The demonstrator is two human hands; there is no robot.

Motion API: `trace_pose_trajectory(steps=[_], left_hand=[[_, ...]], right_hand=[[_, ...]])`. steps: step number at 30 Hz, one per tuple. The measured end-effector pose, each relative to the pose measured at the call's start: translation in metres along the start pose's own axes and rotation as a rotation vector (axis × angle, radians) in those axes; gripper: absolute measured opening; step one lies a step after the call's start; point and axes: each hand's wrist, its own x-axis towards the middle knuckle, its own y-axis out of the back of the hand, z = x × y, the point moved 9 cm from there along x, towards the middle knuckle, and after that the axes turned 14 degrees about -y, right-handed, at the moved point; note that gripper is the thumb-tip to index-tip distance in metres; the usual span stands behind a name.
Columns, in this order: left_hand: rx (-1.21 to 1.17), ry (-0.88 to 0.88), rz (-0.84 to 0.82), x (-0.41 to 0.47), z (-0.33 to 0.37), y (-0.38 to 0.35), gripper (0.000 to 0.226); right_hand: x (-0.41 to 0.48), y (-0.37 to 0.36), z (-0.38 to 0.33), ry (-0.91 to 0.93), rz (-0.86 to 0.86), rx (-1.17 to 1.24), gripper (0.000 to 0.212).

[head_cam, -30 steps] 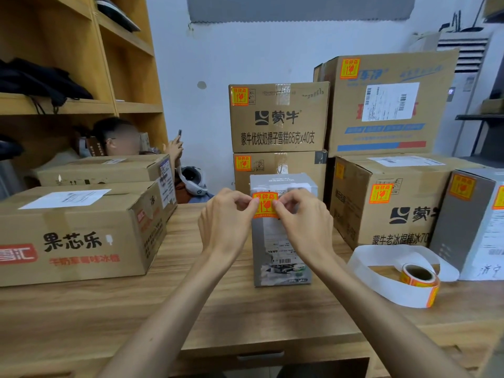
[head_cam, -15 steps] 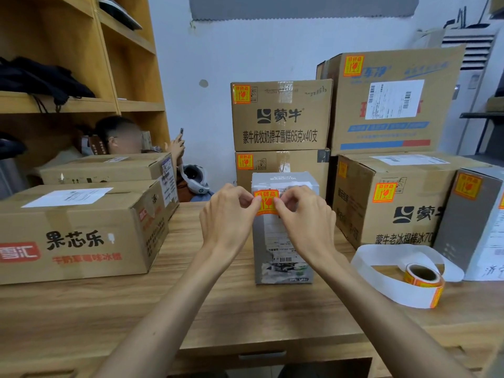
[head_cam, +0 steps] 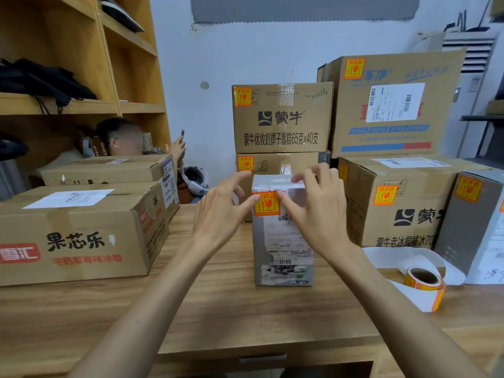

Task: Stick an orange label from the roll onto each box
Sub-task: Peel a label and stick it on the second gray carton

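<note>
Label (head_cam: 266, 203), orange, lies flat on the front face of the grey box (head_cam: 282, 249), in the upper left corner just under the top edge. Grey box stands upright mid-table (head_cam: 245, 317), with white shipping slips below the label. Left hand (head_cam: 221, 214) has its fingers straight and spread, holding nothing, and its thumb tip touches the label's left edge. Right hand (head_cam: 316, 211) has its fingers extended over the box top, gripping nothing, and its thumb touches the label's right edge. Roll (head_cam: 424, 279) of orange labels lies on its side on the table to the right, well apart from the hands, with a white backing strip (head_cam: 403, 257) looping around it. Second grey box (head_cam: 469, 227) stands just beyond the roll at the far right and bears an orange label. Two stacked cartons (head_cam: 282, 124) sit directly behind the grey box, each with an orange label at upper left. Two larger cartons (head_cam: 395, 208) are stacked to their right, each also labelled. Two cartons (head_cam: 81, 236) sit on the left of the table with white slips on top. Shelf (head_cam: 81, 102), wooden, stands at far left. Person (head_cam: 120, 137) sits behind the left cartons, holding up a phone (head_cam: 182, 133).
</note>
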Motion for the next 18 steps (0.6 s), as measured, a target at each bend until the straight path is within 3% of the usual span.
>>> trace_pose_trajectory(steps=[3, 6, 12, 18], left_hand=[[-0.178, 0.022, -0.111, 0.004, -0.011, -0.011, 0.049], [-0.288, 0.028, -0.126, 0.005, -0.012, -0.015, 0.038], [-0.428, 0.048, -0.027, 0.006, -0.012, -0.012, 0.028], [-0.483, 0.061, -0.008, -0.002, -0.016, -0.016, 0.033]], right_hand=[[0.011, -0.02, 0.011, -0.007, -0.212, 0.089, 0.04], [0.014, -0.035, 0.022, -0.082, -0.365, 0.258, 0.037], [0.017, -0.041, 0.03, -0.124, -0.384, 0.377, 0.031], [0.015, -0.043, 0.032, -0.063, -0.442, 0.386, 0.041]])
